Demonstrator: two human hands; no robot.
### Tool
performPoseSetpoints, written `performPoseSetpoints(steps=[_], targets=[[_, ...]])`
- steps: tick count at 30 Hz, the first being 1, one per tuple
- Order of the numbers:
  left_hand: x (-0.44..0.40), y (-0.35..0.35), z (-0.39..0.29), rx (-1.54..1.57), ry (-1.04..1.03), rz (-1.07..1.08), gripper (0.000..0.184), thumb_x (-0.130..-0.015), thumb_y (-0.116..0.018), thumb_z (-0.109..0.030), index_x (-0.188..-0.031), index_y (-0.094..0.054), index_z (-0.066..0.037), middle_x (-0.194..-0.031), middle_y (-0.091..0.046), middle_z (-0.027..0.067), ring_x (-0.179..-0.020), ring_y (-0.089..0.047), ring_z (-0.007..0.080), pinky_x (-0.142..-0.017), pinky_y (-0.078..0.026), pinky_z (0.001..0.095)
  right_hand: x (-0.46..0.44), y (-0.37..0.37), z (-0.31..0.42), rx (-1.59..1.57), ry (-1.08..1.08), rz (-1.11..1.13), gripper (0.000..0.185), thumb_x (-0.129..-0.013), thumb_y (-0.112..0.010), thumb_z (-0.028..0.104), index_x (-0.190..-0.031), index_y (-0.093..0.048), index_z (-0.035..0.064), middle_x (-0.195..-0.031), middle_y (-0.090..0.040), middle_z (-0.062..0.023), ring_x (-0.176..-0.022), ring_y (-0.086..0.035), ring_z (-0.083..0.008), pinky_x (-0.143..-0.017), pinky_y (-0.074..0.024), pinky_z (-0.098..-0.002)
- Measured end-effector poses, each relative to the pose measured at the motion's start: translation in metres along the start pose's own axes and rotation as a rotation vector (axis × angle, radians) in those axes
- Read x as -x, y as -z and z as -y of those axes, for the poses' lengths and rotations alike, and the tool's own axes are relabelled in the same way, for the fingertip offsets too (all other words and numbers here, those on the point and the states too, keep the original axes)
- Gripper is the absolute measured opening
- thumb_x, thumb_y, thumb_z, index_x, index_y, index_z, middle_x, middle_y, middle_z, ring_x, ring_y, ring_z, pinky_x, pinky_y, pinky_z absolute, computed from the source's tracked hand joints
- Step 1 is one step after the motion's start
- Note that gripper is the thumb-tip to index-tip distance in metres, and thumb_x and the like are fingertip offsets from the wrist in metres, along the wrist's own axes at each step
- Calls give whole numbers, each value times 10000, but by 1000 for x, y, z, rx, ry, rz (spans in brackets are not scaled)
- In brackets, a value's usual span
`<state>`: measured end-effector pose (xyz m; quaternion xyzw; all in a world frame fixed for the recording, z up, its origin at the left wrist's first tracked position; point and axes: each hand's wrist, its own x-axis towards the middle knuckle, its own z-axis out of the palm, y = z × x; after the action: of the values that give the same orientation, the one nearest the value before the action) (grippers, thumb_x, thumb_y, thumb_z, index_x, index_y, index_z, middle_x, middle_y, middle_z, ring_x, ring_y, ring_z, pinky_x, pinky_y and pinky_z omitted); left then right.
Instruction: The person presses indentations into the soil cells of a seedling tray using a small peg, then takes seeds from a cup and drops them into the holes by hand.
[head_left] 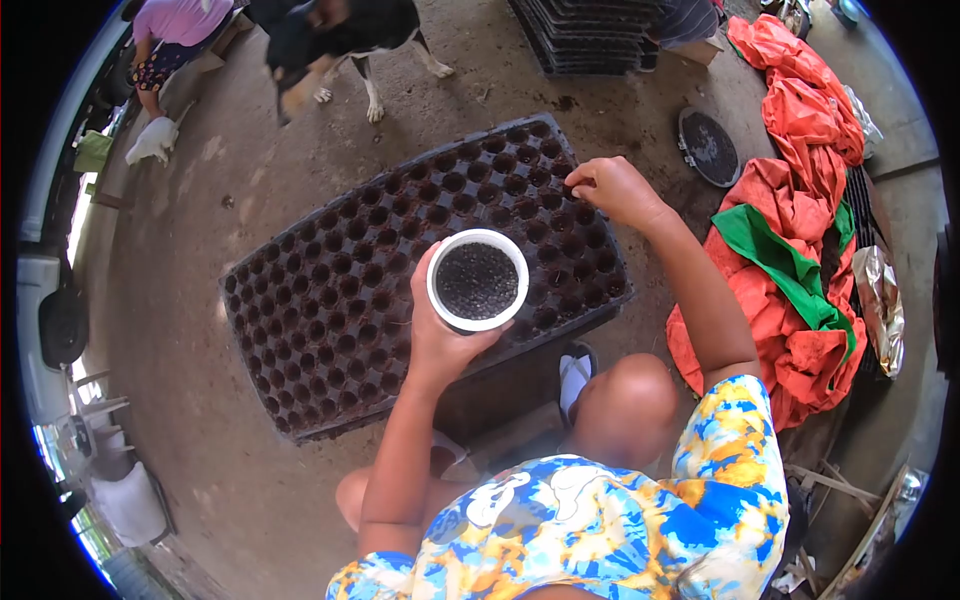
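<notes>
My left hand [440, 345] is wrapped round a white round tub [432, 275], raised over the near middle of a seedling tray. Small dark seeds [477, 280] fill much of the tub. Beneath, the black seedling tray [335, 275] lies at a slant, its many round cells holding dark brown soil. Over the tray's right side is my right hand [620, 192], closed in a pinch with thumb and fingertips together; whatever lies between them is too small to make out. The tub and my left hand hide part of the tray's middle.
A black dog [350, 30] with white legs stands beyond the tray. Stacked black trays [590, 40] are at the back, and a round dark lid [708, 147] lies right. Red sheeting [790, 190] with green cloth [775, 255] is heaped rightward. Another person [180, 30] sits far left.
</notes>
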<state>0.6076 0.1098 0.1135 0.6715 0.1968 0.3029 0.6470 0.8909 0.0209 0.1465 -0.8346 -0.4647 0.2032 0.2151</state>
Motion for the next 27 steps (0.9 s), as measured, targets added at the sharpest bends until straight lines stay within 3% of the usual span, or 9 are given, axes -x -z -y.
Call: performPoseSetpoints(steps=[7,10,19,24,27], targets=[[0,3,0,29,-17,-3,1039,-562,-846,-56,-1401,-235,-24,-1323,-467,130,-1229,-478,232,-1060,-363,357,-1,3,-5,18,-10,11,131,-792,-651,87,-893,-682,9,-840,-690,-160,-814,-667,-293,-751,-512,-368],[-1,3,-2,35,-21,-4,1035,-567,-846,-53,-1401,-234,-23,-1323,-467,132,-1230,-477,233,-1060,-363,357,-3,6,-1,27,-114,85,115,-792,-657,76,-873,-663,-5,-788,-687,-146,-731,-674,-232,-689,-514,-327],[-2,13,-4,54,-27,-47,1036,-573,-850,-59,-1402,-231,-14,-1306,-477,138,-1218,-486,230,-1050,-371,356,-12,5,13,266,16,60,148,-795,-671,114,-912,-698,27,-843,-693,-140,-776,-675,-265,-722,-515,-357],[-2,24,-6,-6,-40,-94,1034,-577,-850,-64,-1404,-231,-17,-1298,-483,131,-1207,-492,219,-1039,-378,349,1,-12,99,-153,482,-192,102,-752,-678,85,-840,-691,35,-818,-672,-136,-801,-653,-295,-716,-521,-374],[3,37,-15,-110,-13,-126,1064,-561,-872,-101,-1412,-237,-31,-1300,-482,131,-1199,-487,219,-1022,-391,355,16,-39,149,21,856,25,125,-719,-683,55,-842,-682,31,-843,-649,-95,-840,-636,-255,-713,-522,-343]])
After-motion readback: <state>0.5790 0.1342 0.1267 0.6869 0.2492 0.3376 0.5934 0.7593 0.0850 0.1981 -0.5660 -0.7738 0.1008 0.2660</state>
